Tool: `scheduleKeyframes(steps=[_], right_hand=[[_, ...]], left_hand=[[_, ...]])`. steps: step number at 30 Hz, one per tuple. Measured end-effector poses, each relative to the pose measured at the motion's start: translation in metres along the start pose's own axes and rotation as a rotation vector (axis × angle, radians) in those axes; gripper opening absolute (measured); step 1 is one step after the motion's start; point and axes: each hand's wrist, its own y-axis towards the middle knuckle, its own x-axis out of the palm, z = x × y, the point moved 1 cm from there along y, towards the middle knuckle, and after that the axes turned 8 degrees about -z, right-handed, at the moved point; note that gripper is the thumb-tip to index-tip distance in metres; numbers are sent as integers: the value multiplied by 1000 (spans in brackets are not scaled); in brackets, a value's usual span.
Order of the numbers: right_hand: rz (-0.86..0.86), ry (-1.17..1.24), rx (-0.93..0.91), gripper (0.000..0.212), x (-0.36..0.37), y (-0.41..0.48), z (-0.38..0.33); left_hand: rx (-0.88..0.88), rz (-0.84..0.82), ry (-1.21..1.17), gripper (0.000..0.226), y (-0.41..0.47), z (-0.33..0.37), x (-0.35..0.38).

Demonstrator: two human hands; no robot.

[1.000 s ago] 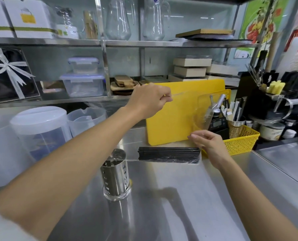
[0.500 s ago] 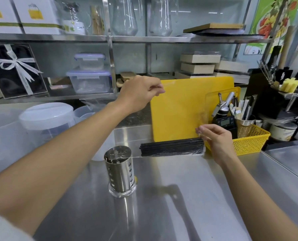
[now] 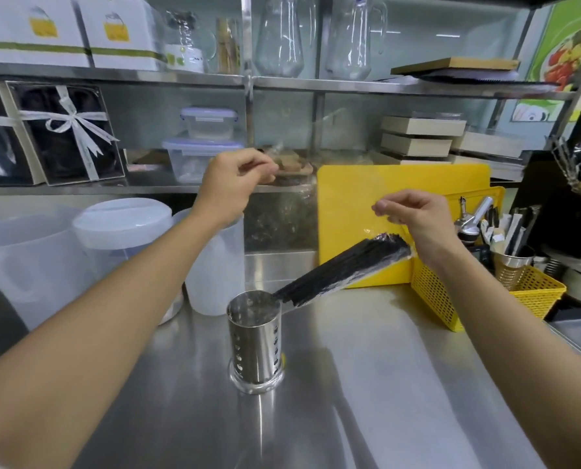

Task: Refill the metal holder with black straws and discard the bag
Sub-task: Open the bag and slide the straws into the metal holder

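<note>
A perforated metal holder [image 3: 256, 340] stands upright on the steel counter, with little showing inside it. A bundle of black straws [image 3: 341, 270] lies slanted inside a clear plastic bag [image 3: 346, 198], lower end at the holder's rim, upper end raised to the right. My left hand [image 3: 231, 184] pinches the bag's upper left edge, above and left of the holder. My right hand [image 3: 414, 214] pinches the bag's right edge, just above the straws' upper end. The bag is nearly see-through against the yellow board.
A yellow cutting board [image 3: 400, 198] leans behind the straws. A yellow mesh basket [image 3: 451, 299] with utensil cups sits at the right. Translucent plastic pitchers [image 3: 120, 238] stand at the left. Shelves with boxes and containers [image 3: 204, 143] run along the back.
The straw bundle has gone from lying flat to slanting down, its left end now at the holder's rim. My right hand has risen with the bag's right side. The camera moved closer.
</note>
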Motion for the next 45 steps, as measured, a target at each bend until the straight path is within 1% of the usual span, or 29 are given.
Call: scheduleKeyframes(steps=[4, 7, 11, 15, 19, 24, 29, 33, 35, 39, 40, 42, 43, 45], right_hand=[[-122, -116, -38, 2, 26, 34, -24], [-192, -192, -71, 7, 49, 56, -38], [-257, -246, -114, 13, 77, 75, -52], [-323, -257, -126, 18, 92, 84, -62], [-335, -299, -171, 25, 93, 85, -71], [-295, -248, -181, 19, 80, 80, -65], [-260, -156, -103, 14, 66, 69, -48], [-279, -15, 5, 24, 65, 59, -29], [-280, 33, 38, 23, 69, 53, -20], [-101, 277, 112, 30, 71, 49, -6], [-102, 281, 136, 28, 71, 49, -3], [-169, 216, 187, 19, 72, 46, 3], [-203, 181, 209, 15, 73, 44, 7], [-220, 140, 231, 8, 75, 41, 13]], left_hand=[[-102, 132, -120, 9, -21, -35, -24], [-158, 215, -195, 17, -39, -63, -38], [-217, 279, -277, 17, -55, -86, -52], [-269, 306, -302, 16, -62, -95, -63], [-288, 321, -338, 13, -63, -95, -66], [-316, 336, -372, 9, -66, -99, -65], [-340, 358, -407, 9, -67, -101, -63], [-349, 376, -418, 9, -67, -101, -62], [-358, 376, -417, 9, -69, -103, -62], [-385, 383, -404, 14, -74, -108, -63], [-392, 391, -413, 13, -75, -109, -63], [-401, 370, -430, 9, -76, -108, -64], [-406, 336, -427, 8, -77, -108, -64], [-435, 248, -409, 14, -81, -110, -62]])
